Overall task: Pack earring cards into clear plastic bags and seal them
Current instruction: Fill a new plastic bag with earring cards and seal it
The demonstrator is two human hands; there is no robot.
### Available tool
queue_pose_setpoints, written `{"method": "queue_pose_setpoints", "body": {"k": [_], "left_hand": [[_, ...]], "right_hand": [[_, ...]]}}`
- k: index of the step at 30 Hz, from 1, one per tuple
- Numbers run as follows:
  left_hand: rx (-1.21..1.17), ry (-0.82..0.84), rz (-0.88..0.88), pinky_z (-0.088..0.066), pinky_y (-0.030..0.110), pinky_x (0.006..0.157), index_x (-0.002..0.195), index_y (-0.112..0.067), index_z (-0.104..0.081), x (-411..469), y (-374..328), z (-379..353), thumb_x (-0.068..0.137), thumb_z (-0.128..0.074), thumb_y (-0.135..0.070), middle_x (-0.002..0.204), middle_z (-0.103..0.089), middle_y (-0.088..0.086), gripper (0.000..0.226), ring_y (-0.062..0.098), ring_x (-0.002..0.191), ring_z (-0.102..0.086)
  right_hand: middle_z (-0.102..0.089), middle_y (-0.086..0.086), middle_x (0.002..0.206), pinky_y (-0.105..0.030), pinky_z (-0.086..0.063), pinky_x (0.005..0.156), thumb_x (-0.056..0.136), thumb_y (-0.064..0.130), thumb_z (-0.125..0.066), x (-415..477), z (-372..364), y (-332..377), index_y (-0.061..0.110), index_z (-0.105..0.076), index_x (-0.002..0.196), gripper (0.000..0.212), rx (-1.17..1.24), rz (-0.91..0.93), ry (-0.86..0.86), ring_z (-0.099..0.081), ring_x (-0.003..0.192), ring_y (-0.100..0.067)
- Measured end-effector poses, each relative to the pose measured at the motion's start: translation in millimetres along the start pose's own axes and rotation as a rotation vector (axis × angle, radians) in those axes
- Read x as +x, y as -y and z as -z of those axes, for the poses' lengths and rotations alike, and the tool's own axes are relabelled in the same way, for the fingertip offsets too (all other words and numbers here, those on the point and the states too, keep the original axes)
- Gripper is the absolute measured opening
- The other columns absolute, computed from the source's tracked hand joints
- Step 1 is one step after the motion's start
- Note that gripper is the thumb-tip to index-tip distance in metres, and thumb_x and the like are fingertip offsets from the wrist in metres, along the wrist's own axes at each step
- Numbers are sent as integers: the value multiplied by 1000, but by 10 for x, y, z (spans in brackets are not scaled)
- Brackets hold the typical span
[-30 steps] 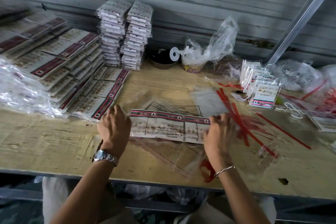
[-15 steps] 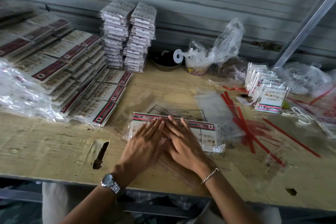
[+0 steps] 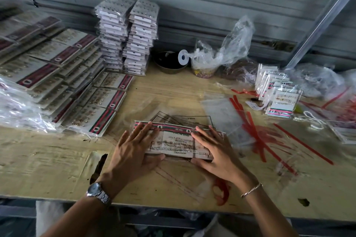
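A clear plastic bag holding a stack of earring cards [image 3: 176, 140] lies flat at the table's centre, its printed warning text and red-green stripe facing up. My left hand [image 3: 134, 152] lies flat on its left half, fingers spread and thumb hooked at the near edge. My right hand [image 3: 213, 150] presses on the right half in the same way. Empty clear bags with red seal strips [image 3: 240, 121] lie just to the right, and more under the pack.
Rows of bagged cards [image 3: 86, 86] cover the left side, with two tall stacks [image 3: 127, 34] behind. At back are a dark bowl [image 3: 169, 61] and a cup in crumpled plastic [image 3: 212, 59]. A small card stack [image 3: 277, 94] stands right. A dark gap [image 3: 98, 165] marks the tabletop.
My hands went from the pack's two ends to its middle, then slid apart across its top. The pack now lies closer to me.
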State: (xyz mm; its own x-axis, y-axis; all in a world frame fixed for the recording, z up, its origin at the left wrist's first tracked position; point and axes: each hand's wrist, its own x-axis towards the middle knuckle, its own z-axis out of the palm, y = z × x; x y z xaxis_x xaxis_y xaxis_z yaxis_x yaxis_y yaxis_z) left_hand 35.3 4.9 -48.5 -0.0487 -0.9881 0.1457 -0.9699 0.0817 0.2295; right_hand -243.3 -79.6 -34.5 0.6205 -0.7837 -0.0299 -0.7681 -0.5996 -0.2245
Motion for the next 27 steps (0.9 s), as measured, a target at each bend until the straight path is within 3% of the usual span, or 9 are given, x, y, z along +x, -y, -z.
{"method": "queue_pose_setpoints", "body": {"k": [8,10,13,16,18,20,23,25,27], "left_hand": [[-31,-86,26,-34,46,114,152,-16,-28,7,-53,-35,81,-42,-74,160,-18,7,93,24,148,-17],[-88,-113,3,-39,42,110,150,-9,-31,31,-4,-23,77,-55,-72,157,-27,8,99,24,145,-26],[-203,-130,-79,-43,41,106,145,-2,-39,63,150,5,71,-79,-51,150,-40,12,97,27,138,-39],[-232,-90,-122,-39,33,108,143,-3,-41,94,277,68,68,-86,-33,148,-41,9,93,22,137,-39],[-254,-94,-143,-46,34,104,141,-3,-46,121,311,116,70,-82,-14,145,-47,10,81,23,132,-47],[-249,-150,-170,-57,31,88,134,-3,-54,151,324,198,72,-72,5,133,-59,12,65,22,114,-63],[-299,-316,-155,-48,3,77,115,-9,-69,192,349,384,72,-77,4,107,-73,4,45,3,85,-67],[-419,-398,-76,-43,-2,76,109,-18,-72,199,391,537,70,-83,-4,101,-74,-6,42,-7,83,-65],[-587,-416,35,-50,5,72,111,-30,-69,180,416,662,68,-86,-14,90,-74,-14,49,-3,78,-68]], "right_hand": [[12,30,156,-55,0,120,82,79,-39,9,-7,-83,54,0,148,80,66,40,16,17,147,-7],[8,29,157,-48,-3,122,83,70,-50,-11,21,-168,49,-7,150,83,134,52,17,14,146,-1],[3,28,158,-31,-21,120,81,42,-72,-70,79,-324,42,-12,152,93,237,35,36,1,145,6],[1,28,158,-6,-41,94,76,10,-71,-104,119,-411,45,-16,148,98,257,27,86,-21,142,2],[-12,21,159,-1,-43,74,77,1,-64,-98,132,-411,39,-29,146,86,216,1,57,-40,131,0],[-38,11,151,2,-39,65,81,-1,-61,-95,178,-391,32,-43,142,72,168,-50,-52,-57,101,9],[-66,7,116,1,-36,52,88,5,-63,-98,363,-376,29,-57,132,51,225,-75,-247,-54,59,4],[-69,15,104,-3,-37,50,88,15,-68,-101,554,-390,41,-60,124,45,352,-30,-327,-53,52,1],[-71,18,103,-6,-48,64,85,23,-72,-93,741,-411,47,-60,119,43,562,-9,-393,-66,73,2]]}}
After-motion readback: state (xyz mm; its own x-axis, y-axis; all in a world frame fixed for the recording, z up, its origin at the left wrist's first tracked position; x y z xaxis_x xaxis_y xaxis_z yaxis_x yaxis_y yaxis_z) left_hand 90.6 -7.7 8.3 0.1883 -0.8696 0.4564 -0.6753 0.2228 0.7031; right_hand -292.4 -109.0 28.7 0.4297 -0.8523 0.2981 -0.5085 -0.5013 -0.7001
